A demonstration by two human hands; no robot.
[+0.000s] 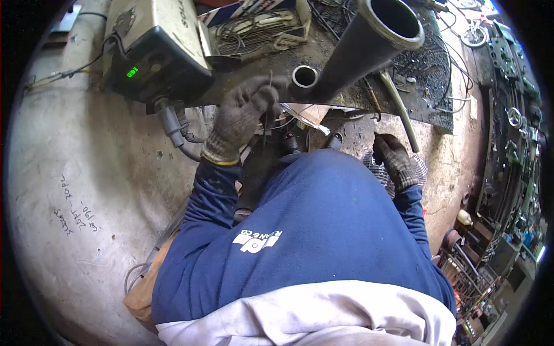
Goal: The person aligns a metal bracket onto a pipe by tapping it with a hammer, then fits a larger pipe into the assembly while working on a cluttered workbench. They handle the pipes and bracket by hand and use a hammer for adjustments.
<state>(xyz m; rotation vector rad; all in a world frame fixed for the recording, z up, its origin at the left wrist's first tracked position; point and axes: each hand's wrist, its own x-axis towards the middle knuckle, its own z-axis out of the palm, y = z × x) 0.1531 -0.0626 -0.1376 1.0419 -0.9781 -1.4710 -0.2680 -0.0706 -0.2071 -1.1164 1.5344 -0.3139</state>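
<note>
My left hand [242, 115], in a grey knit glove, is raised at the edge of a dark metal workbench [254, 86] and pinches a thin metal rod [270, 86] that stands upright. Just right of it a small steel tube end [304, 75] sits against a large dark steel pipe [369, 40] lying across the bench. My right hand [395, 161], in a dark glove, hangs low beside my blue-sleeved body, its fingers closed on another glove [421, 167] of speckled knit.
A box-shaped welding machine [156, 46] with a green display and thick cables [173, 130] stands at the bench's left. A tray of wires [254, 29] lies behind. Concrete floor [86, 173] spreads left; racks of metal parts [508, 173] line the right.
</note>
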